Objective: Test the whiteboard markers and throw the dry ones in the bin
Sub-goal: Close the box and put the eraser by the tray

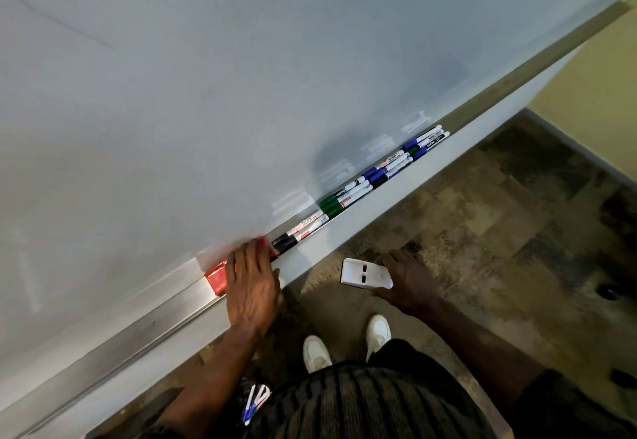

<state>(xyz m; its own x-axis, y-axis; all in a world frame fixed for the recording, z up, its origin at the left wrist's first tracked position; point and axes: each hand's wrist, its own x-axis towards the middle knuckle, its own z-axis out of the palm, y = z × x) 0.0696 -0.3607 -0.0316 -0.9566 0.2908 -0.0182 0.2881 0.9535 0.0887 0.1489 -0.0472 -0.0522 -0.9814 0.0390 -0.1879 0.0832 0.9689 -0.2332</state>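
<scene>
A big whiteboard (206, 93) fills the upper left, with a metal ledge (165, 314) along its lower edge. Several markers (362, 183) with black, green and blue caps lie end to end in the ledge, running up to the right. My left hand (253, 287) rests palm down on the ledge, fingers laid over a red block-shaped object (217, 276) at the near end of the marker row. My right hand (406, 283) holds a white flat plastic piece (365, 273) with two slots, out over the floor. More markers (255, 402) show at the bottom, below my left forearm.
Mottled brown carpet (499, 231) covers the floor on the right, with a yellow wall (593, 93) beyond it. My white shoes (344, 342) stand close under the ledge. A small dark object (608, 291) lies on the floor at the far right.
</scene>
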